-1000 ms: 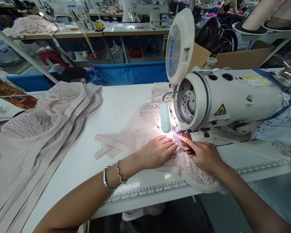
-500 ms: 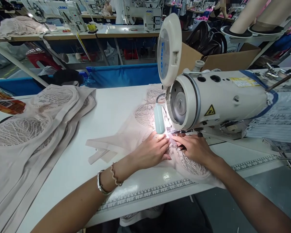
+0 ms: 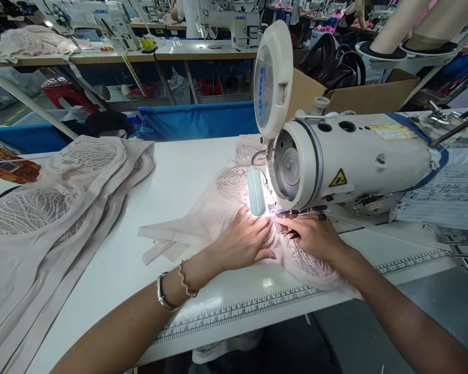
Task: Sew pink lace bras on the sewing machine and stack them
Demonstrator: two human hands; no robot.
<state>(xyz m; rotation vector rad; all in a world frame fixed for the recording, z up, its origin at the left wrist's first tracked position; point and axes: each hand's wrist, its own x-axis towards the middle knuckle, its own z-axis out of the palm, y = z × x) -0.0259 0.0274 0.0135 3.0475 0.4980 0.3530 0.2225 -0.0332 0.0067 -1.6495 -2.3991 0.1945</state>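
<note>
The pale lace garment (image 3: 232,187) lies on the white table (image 3: 187,156), partly under the sewing machine (image 3: 354,156), with the left hand (image 3: 242,239) spread upon it, gripping nothing, and the right hand (image 3: 315,238), grip indeterminable, opposite, apparently so both keep it flat.

We are resting our left hand (image 3: 242,240) on pale lace fabric (image 3: 232,184), and our right hand (image 3: 314,237) is touching it just in front of the sewing machine (image 3: 359,153). A pale green lamp (image 3: 256,191) is lighting the fabric. Similar pieces (image 3: 37,210) are lying leftward on the white table (image 3: 175,182).
</note>
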